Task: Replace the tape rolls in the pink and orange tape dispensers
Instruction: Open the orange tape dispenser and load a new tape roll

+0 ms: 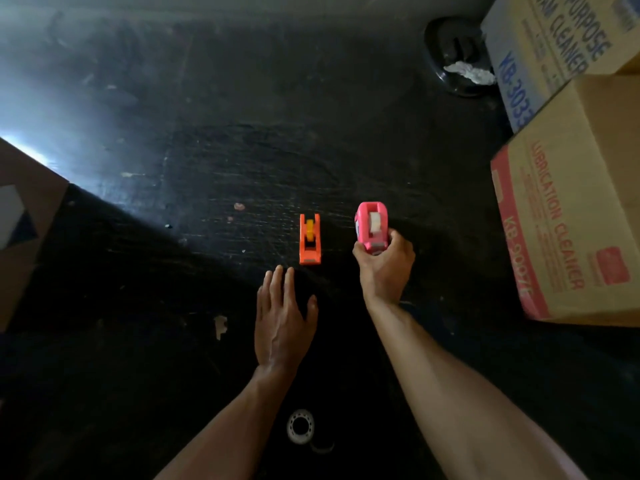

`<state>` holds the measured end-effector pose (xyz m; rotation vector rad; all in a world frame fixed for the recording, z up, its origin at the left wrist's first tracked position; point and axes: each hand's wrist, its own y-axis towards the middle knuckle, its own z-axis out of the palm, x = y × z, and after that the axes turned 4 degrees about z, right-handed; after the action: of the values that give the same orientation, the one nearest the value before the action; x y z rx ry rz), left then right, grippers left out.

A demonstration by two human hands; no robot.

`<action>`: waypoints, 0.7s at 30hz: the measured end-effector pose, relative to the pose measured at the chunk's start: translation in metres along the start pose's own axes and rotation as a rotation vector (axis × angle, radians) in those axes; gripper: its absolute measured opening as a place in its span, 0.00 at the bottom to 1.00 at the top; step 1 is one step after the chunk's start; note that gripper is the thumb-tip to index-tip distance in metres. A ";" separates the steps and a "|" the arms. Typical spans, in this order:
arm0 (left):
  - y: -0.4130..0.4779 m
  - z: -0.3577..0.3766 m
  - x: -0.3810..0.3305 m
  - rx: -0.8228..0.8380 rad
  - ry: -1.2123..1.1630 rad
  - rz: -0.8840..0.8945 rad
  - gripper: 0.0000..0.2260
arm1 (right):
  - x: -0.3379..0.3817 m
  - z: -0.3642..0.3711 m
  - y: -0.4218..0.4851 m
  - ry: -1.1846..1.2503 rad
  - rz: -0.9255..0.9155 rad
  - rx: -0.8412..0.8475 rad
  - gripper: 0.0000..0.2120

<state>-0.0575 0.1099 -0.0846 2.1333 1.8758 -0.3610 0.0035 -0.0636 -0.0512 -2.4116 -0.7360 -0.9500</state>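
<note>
An orange tape dispenser (310, 241) stands on the dark floor with a yellow hub in its slot. Just right of it is a pink tape dispenser (371, 225) with a whitish tape roll inside. My right hand (386, 268) grips the pink dispenser at its near end. My left hand (282, 317) hovers flat with fingers spread, a little below and left of the orange dispenser, not touching it. A clear tape roll (300, 426) lies on the floor between my forearms, near the bottom.
Cardboard boxes stand at the right: one with red print (568, 216) and one with blue print (540, 46) behind it. A dark round object with crumpled white paper (457, 57) sits at the back. Another cardboard box (24, 216) is at the left edge.
</note>
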 end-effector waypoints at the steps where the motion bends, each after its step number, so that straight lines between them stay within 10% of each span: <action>1: 0.000 0.001 0.000 0.000 -0.001 -0.003 0.29 | 0.001 0.005 0.003 -0.019 -0.008 -0.001 0.33; 11: 0.000 -0.009 -0.004 0.064 -0.080 -0.050 0.31 | 0.004 -0.020 -0.018 -0.060 0.061 0.144 0.50; 21: 0.029 -0.056 -0.021 0.051 -0.575 -0.371 0.26 | -0.027 -0.051 -0.091 0.076 0.064 0.251 0.35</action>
<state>-0.0316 0.1073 -0.0236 1.4669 1.8919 -0.9883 -0.0940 -0.0318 -0.0185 -2.1567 -0.7011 -0.8632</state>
